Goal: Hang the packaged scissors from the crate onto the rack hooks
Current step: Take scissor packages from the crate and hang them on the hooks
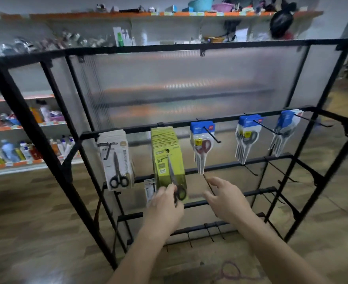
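A thick stack of green scissors packs (167,158) hangs on the top rail of the black rack (52,160). My left hand (164,203) pinches the lower edge of the front green pack, over the scissors' handles. A small white pack (149,188) shows just left of that hand, on the rail below. My right hand (227,199) is beside a bare hook (208,184) on the second rail, fingers loosely spread and holding nothing. White packs with black scissors (116,160) hang to the left. Blue-topped packs (202,144) (246,137) (284,132) hang to the right. No crate is in view.
Bare hooks stick out from the lower rails (210,232) and at the right (281,173). A ribbed translucent panel (179,83) backs the rack. Store shelves with bottles (25,150) stand behind on the left. A person's head (281,21) shows at the top right. The floor is wood-patterned.
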Action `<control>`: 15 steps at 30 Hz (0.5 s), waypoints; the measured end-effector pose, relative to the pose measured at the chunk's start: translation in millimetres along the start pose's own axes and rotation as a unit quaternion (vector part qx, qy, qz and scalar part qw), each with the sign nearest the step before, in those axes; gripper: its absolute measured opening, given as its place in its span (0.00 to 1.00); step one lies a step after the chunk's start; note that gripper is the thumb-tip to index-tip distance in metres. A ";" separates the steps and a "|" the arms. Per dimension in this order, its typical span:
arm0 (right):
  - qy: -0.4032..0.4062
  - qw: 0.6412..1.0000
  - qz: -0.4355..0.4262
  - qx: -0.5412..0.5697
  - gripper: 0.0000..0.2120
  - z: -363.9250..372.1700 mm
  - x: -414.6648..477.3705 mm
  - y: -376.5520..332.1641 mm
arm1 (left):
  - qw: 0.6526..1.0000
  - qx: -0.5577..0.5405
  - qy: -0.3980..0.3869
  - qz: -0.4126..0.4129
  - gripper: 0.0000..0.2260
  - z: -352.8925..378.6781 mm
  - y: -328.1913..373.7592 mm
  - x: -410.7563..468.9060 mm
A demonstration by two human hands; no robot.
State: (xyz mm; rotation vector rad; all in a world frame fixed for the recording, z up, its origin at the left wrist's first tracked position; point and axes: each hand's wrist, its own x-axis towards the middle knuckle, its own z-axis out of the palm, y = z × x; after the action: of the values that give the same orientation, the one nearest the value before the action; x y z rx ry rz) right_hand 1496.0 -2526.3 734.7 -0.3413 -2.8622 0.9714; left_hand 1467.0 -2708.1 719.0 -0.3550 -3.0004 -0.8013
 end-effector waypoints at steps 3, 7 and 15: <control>-0.023 0.997 -0.021 -0.066 0.25 -15.8 -23.0 26.6 | 0.999 0.043 -0.022 -0.025 0.20 11.0 13.8 -16.1; -0.057 0.989 -0.064 -0.121 0.26 -27.0 -45.6 64.3 | 0.994 0.079 -0.039 -0.059 0.24 29.1 29.6 -44.4; -0.084 0.978 -0.100 -0.161 0.32 -46.9 -82.2 123.9 | 0.990 0.128 -0.055 -0.037 0.26 55.8 58.4 -98.7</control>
State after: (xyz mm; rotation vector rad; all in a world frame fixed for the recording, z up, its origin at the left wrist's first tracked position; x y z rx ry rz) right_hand 1605.6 -2423.0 694.3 0.0093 -3.1314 0.5233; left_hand 1578.6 -2652.4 692.0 -0.2912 -3.1831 -0.4025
